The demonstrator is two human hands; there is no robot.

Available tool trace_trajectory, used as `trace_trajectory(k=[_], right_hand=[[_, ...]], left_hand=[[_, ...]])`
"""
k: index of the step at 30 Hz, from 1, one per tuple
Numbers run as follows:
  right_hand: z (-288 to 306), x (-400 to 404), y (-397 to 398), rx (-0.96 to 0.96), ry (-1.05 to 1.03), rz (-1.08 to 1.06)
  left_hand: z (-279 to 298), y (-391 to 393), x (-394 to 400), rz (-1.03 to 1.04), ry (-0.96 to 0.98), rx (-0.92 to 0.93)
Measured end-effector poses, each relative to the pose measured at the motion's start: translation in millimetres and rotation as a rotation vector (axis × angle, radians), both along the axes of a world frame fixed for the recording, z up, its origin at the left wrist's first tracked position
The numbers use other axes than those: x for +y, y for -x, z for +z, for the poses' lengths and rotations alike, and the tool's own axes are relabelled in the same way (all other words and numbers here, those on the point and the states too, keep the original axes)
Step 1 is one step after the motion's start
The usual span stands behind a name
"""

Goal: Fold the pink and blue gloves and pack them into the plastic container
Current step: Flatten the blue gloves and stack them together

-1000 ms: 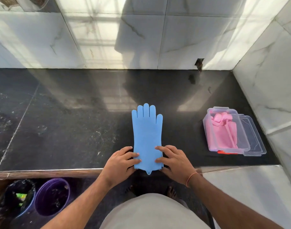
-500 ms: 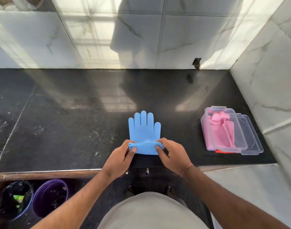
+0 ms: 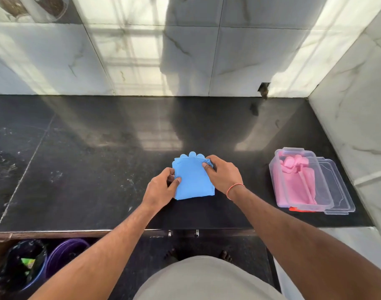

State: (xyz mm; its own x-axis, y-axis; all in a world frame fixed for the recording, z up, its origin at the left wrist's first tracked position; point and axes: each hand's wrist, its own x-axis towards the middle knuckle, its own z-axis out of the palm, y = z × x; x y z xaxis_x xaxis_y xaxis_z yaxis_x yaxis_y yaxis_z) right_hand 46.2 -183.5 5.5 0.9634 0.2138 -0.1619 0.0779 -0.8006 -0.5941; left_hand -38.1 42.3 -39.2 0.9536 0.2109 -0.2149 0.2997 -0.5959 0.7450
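Countertop (image 3: 98,169) of black stone under white marble wall tiles (image 3: 206,61)

The scene was bright, with strong light falling on the marble wall (image 3: 185,61) far beyond the hands in pale window-shaped patches. A dark shadow of the person stood on that wall. The black bench (image 3: 76,169) was glossy and gave back soft glare just beyond the right hand (image 3: 225,175). The wide lens bent the straight lines near the edges. The picture was mostly sharp, only slightly soft at the corners.
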Motion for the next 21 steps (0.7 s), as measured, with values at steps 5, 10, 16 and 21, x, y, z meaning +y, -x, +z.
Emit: trace_trajectory(k=[5,10,16,21], right_hand=[[-2.6,10.8,-18.0,0.039,0.068,-0.06],[-13.6,12.6,-20.7,0.085,0.057,-0.144],[-26.9,-3.6,0.0,0.404,-0.158,-0.419],[-28.4,4.1,10.1,0.533,-0.407,-0.531]], left_hand=[[-0.2,-13.0,-8.4,0.107,-0.105,-0.001],[2.0,-15.3,-13.9,0.203,-0.135,0.057],[4.4,-23.9,-16.9,0.271,-0.069,0.145],[5.2,-37.5,-22.7,0.287,0.131,0.288]])
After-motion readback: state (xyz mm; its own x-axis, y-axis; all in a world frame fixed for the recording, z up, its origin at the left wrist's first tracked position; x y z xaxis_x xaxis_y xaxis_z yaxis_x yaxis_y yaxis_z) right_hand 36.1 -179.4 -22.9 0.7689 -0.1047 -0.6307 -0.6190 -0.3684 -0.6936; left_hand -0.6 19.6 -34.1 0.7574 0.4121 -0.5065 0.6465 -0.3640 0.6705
